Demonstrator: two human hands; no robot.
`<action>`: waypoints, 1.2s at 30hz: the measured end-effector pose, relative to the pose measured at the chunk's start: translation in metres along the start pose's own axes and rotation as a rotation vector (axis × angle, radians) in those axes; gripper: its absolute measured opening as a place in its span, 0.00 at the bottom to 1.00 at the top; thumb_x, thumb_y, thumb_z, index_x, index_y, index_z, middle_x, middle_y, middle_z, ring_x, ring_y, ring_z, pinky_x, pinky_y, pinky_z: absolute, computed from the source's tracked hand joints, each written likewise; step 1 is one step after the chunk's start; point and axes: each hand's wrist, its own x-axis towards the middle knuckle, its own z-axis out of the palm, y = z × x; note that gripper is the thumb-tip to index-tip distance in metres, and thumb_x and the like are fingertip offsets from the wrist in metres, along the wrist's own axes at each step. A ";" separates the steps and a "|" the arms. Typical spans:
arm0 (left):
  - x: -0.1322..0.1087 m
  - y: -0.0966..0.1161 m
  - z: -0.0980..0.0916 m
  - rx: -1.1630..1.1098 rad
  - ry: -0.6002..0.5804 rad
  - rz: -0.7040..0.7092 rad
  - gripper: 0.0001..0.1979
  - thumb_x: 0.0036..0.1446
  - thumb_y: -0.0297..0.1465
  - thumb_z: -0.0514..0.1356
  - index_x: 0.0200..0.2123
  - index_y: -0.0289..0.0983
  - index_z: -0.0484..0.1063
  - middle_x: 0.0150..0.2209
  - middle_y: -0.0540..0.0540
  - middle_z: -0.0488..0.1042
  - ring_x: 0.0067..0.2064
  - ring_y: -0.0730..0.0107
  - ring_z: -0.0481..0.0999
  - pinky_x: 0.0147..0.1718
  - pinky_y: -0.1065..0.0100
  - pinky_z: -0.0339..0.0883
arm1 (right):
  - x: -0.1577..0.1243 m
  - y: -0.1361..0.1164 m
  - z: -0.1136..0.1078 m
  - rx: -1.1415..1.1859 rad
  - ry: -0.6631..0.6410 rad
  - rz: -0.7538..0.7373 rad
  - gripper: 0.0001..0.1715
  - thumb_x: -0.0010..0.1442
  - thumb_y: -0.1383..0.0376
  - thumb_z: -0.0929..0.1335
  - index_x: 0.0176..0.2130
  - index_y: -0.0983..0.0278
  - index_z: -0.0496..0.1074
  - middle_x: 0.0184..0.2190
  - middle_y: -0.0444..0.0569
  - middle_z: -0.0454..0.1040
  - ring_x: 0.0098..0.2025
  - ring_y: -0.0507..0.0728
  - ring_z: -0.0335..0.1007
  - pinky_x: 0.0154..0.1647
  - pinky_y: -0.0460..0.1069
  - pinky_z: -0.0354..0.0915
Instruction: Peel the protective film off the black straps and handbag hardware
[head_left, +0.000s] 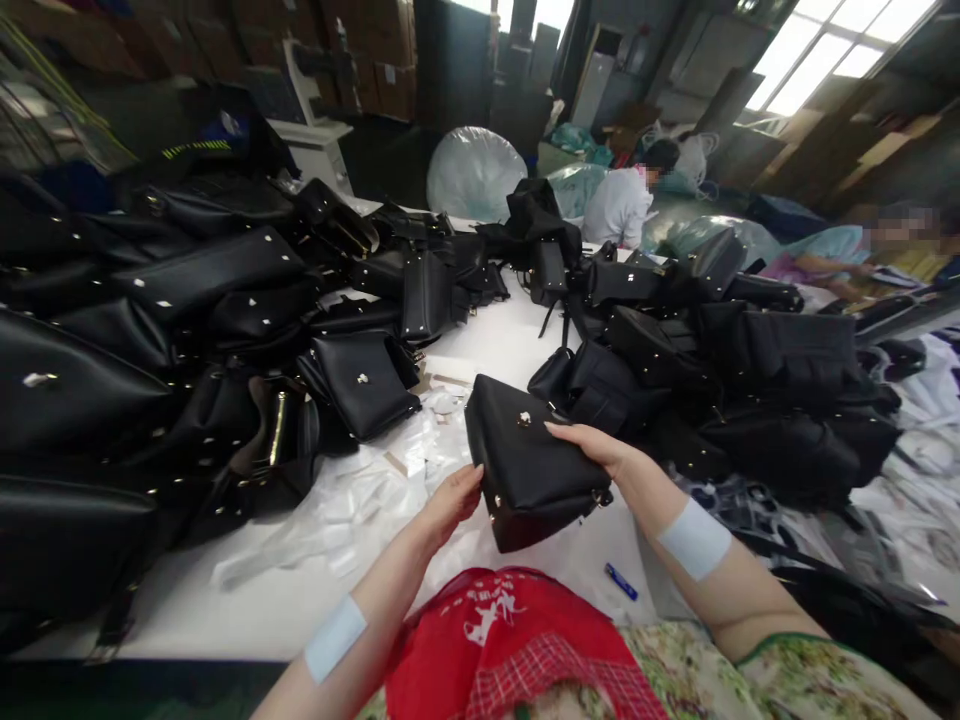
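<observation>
Between my two hands is a black handbag (540,470) with a small metal clasp on its front and metal studs near its lower edge. My left hand (455,500) grips the bag's left side, near a bottom corner. On the bag's upper right, my right hand (596,445) rests with the thumb across the front; its other fingers are hidden behind the bag. The bag is tilted and held just above the white table (480,340). Left of it lies another black bag (364,380) with a similar clasp. A blue lighter-sized object (621,582) lies near the table's front edge.
Piles of black bags (217,270) cover the table's left, with more bags (780,370) on the right. Clear plastic wrapping (330,520) is scattered in the middle. Beyond the table are a large plastic-wrapped bundle (476,172) and a seated person (616,208); others sit at right.
</observation>
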 end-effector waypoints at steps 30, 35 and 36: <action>-0.116 0.059 0.096 1.066 -0.106 0.471 0.10 0.58 0.39 0.59 0.33 0.37 0.75 0.27 0.49 0.74 0.26 0.72 0.69 0.27 0.70 0.60 | -0.102 0.058 0.040 -0.204 0.095 -0.242 0.11 0.37 0.64 0.74 0.23 0.68 0.73 0.20 0.42 0.72 0.21 0.50 0.64 0.23 0.44 0.60; -0.123 0.060 0.100 1.109 -0.228 0.333 0.14 0.54 0.43 0.62 0.26 0.38 0.73 0.22 0.53 0.72 0.23 0.76 0.67 0.23 0.72 0.56 | -0.094 0.080 0.041 -0.482 0.019 -0.314 0.09 0.45 0.57 0.72 0.24 0.61 0.77 0.24 0.48 0.77 0.26 0.59 0.72 0.28 0.50 0.70; -0.119 0.060 0.097 1.125 -0.266 0.261 0.16 0.52 0.46 0.63 0.26 0.39 0.72 0.21 0.54 0.71 0.22 0.76 0.66 0.22 0.72 0.56 | -0.084 0.085 0.034 -0.516 0.016 -0.348 0.09 0.45 0.55 0.72 0.23 0.58 0.78 0.25 0.50 0.78 0.27 0.61 0.74 0.27 0.52 0.71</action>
